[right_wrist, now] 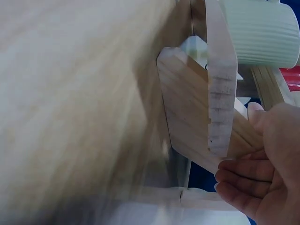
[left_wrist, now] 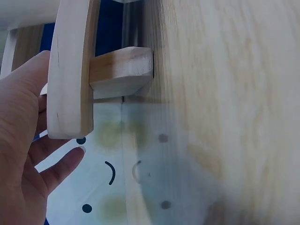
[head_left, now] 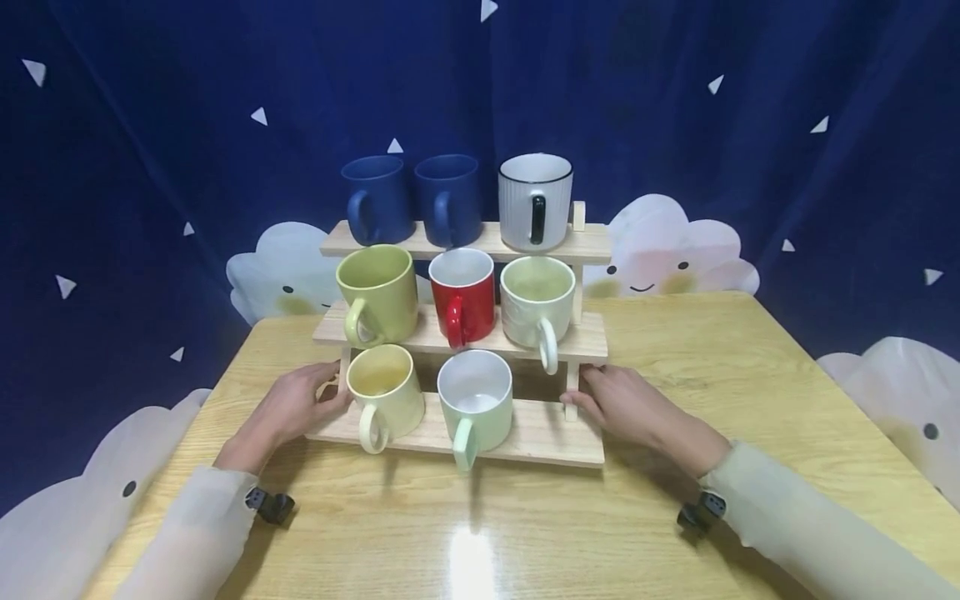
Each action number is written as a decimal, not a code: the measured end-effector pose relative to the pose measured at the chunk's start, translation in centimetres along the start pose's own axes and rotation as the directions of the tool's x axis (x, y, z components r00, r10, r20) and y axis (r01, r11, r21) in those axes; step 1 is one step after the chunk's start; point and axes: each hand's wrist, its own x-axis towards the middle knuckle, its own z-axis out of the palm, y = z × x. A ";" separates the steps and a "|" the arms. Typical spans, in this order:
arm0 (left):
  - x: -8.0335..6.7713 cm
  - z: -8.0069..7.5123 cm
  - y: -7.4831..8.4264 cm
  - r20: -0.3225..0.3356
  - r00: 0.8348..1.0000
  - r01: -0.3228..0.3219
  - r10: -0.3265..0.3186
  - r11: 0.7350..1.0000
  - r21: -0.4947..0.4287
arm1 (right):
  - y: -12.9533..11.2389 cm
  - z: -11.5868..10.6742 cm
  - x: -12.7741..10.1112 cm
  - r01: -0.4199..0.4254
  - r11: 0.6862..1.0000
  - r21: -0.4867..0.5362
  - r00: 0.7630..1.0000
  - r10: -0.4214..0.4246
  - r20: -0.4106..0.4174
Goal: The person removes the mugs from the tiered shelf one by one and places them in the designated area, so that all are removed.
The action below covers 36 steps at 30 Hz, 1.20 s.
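The wooden mug rack [head_left: 525, 433] stands on the counter [head_left: 750, 375] between both hands. Left hand [head_left: 288, 408] fingers curl around its left end; right hand [head_left: 626, 406] fingers grip its right upright.

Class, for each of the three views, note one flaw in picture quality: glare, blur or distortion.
Head view: white glare patch on the glossy wooden table, edges bowed. Left wrist view: table surface smeared, the pale wooden rack fairly sharp. Right wrist view: table blurred, the rack's end sharper.
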 end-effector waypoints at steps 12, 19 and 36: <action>-0.7 0.5 0.3 -0.035 0.996 0.080 -0.080 0.997 -0.004 | 0.9 0.7 2.3 -0.074 0.996 0.050 0.996 0.071 0.057; -0.9 0.6 0.6 -0.061 0.990 0.124 -0.124 0.992 -0.001 | 0.7 0.6 3.8 -0.205 0.973 0.105 0.970 0.188 0.154; 0.3 0.0 0.8 0.021 0.963 0.270 -0.270 0.963 0.021 | 1.0 0.7 5.9 -0.269 0.956 0.117 0.946 0.240 0.218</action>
